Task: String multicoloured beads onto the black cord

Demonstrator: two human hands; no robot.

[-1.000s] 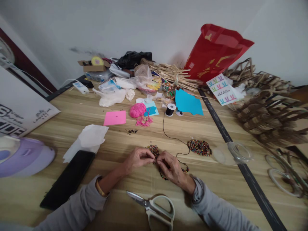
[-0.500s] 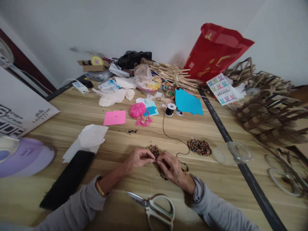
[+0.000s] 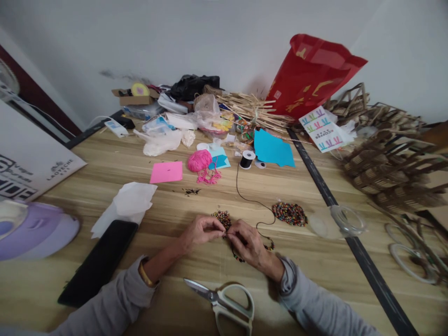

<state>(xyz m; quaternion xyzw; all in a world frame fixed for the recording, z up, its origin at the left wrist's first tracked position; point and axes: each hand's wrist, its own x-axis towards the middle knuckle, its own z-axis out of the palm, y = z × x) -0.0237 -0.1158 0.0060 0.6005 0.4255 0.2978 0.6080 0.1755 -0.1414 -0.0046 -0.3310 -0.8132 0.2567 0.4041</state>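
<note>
My left hand (image 3: pixel 202 230) and my right hand (image 3: pixel 248 241) meet at their fingertips over the table, both in a pinch. What sits between the left fingertips is too small to make out. The right fingers pinch the end of a black cord (image 3: pixel 252 201), which runs from a spool (image 3: pixel 247 159) and carries beads (image 3: pixel 238 256) below the right hand. Just behind the fingertips lies a pile of loose colourful beads (image 3: pixel 221 217). A coil of strung beads (image 3: pixel 290 214) rests to the right.
Scissors (image 3: pixel 224 302) lie near the front edge. At left are a black phone-like case (image 3: pixel 100 261), white paper (image 3: pixel 128 204) and a purple device (image 3: pixel 38 228). Pink yarn (image 3: pixel 199 160), blue paper (image 3: pixel 274 148) and a red bag (image 3: pixel 311 74) are behind; woven baskets (image 3: pixel 395 172) stand right.
</note>
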